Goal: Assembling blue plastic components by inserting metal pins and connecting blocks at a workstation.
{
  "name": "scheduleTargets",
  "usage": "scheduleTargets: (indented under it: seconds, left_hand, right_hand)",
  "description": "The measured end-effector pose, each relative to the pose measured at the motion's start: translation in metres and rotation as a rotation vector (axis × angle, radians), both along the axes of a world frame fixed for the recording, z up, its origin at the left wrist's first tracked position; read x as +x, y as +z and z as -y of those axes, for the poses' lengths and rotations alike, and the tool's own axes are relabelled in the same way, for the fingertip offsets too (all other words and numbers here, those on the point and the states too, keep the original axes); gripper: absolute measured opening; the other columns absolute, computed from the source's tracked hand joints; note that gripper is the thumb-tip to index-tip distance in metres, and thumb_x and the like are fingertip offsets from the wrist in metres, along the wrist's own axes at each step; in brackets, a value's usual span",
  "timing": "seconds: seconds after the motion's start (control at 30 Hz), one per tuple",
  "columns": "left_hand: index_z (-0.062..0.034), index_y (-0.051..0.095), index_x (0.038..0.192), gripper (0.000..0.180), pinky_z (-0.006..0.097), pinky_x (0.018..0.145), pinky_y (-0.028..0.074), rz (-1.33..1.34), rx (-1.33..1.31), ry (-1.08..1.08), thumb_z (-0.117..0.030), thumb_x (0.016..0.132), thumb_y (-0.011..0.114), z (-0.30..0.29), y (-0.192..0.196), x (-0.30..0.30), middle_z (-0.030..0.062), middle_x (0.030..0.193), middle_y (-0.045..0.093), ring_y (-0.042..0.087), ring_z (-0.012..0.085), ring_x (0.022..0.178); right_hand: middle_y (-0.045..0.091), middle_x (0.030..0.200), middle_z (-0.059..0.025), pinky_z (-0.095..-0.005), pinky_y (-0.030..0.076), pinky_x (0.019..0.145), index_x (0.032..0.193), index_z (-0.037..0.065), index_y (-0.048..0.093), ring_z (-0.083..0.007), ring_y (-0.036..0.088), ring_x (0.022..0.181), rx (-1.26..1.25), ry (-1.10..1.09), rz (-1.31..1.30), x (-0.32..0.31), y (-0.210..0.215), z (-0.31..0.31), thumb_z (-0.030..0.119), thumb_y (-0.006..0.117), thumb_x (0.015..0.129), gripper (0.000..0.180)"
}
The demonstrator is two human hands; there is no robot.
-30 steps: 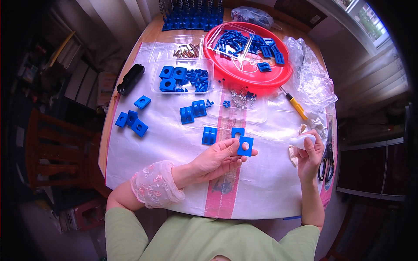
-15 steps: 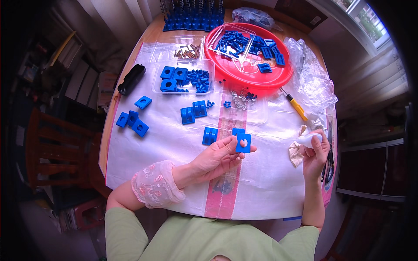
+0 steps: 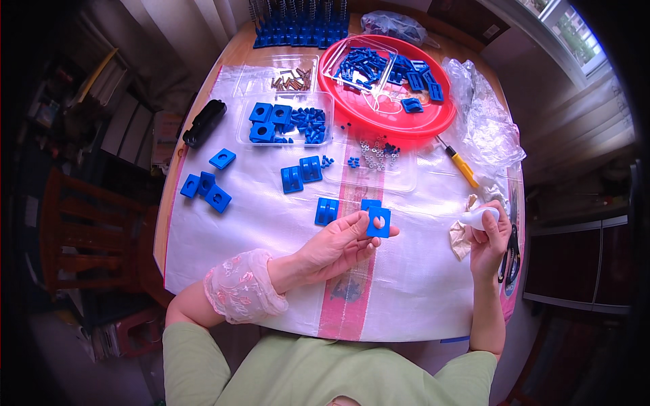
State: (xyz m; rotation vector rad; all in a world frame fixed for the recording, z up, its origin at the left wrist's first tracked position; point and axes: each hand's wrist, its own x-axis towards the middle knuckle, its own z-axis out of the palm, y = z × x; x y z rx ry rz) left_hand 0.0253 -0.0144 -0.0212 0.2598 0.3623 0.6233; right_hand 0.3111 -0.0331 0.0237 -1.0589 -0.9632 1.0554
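Observation:
Between the fingertips of my left hand (image 3: pixel 332 247) is a blue square plate with a round hole (image 3: pixel 386 231); a fingertip shows through the hole. Another blue block (image 3: pixel 370 204) shows just behind it, and whether they touch I cannot tell. To their left lies a grooved blue block (image 3: pixel 326 211). On the right, my right hand (image 3: pixel 490 252) is closed around a small white bottle (image 3: pixel 479 218), its tapered end toward the left. A crumpled beige cloth (image 3: pixel 459 242) lies beside that hand, and black-handled scissors (image 3: pixel 512 254) are partly hidden behind the wrist.
A red round tray (image 3: pixel 433 128) holds blue parts. Nearby are a clear box of blue pieces (image 3: pixel 329 122), brass-coloured screws (image 3: pixel 292 82), nuts (image 3: pixel 376 158), a yellow-handled screwdriver (image 3: pixel 462 167), crumpled plastic (image 3: pixel 484 128) and a black case (image 3: pixel 204 124). Loose blue blocks (image 3: pixel 217 198) lie left.
The white bottle in my right hand has tipped very slightly, its tapered end a touch further left. My left hand and the blue plate have stayed still.

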Motion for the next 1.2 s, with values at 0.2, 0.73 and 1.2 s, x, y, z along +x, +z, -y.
scheduleTargets:
  seconds: [0.2,0.73,1.2]
  left_hand:
    - [-0.0069,0.059,0.110,0.024,0.016,0.080,0.054,0.000,-0.007,0.004,-0.027,0.099,0.052,0.0000,-0.0008,0.0000,0.0113,0.122,0.059,0.059,0.0059,0.088]
    - [-0.0129,0.059,0.110,0.028,0.019,0.079,0.051,-0.079,0.052,-0.013,-0.036,0.100,0.048,0.0003,0.0047,-0.0006,0.0095,0.123,0.058,0.056,0.0055,0.087]
    - [-0.0119,0.057,0.112,0.028,0.020,0.075,0.052,-0.076,0.054,0.020,-0.035,0.100,0.049,-0.0002,0.0051,-0.0006,0.0089,0.127,0.056,0.057,0.0052,0.086]
  right_hand:
    - [0.046,0.060,0.0040,-0.0196,0.021,0.043,0.083,0.007,0.055,-0.0009,0.032,0.048,0.002,0.008,0.012,0.0004,-0.0014,-0.0005,0.021,0.063,0.091,0.018]
    - [0.038,0.059,0.0056,-0.0208,0.020,0.044,0.086,0.007,0.053,-0.0014,0.027,0.049,-0.016,0.031,-0.130,0.0006,0.0014,0.0000,0.022,0.060,0.093,0.018]
    - [0.039,0.058,0.0051,-0.0213,0.021,0.044,0.086,0.005,0.055,-0.0022,0.029,0.048,-0.049,0.098,-0.102,0.0050,0.0021,0.0004,0.021,0.061,0.090,0.018]
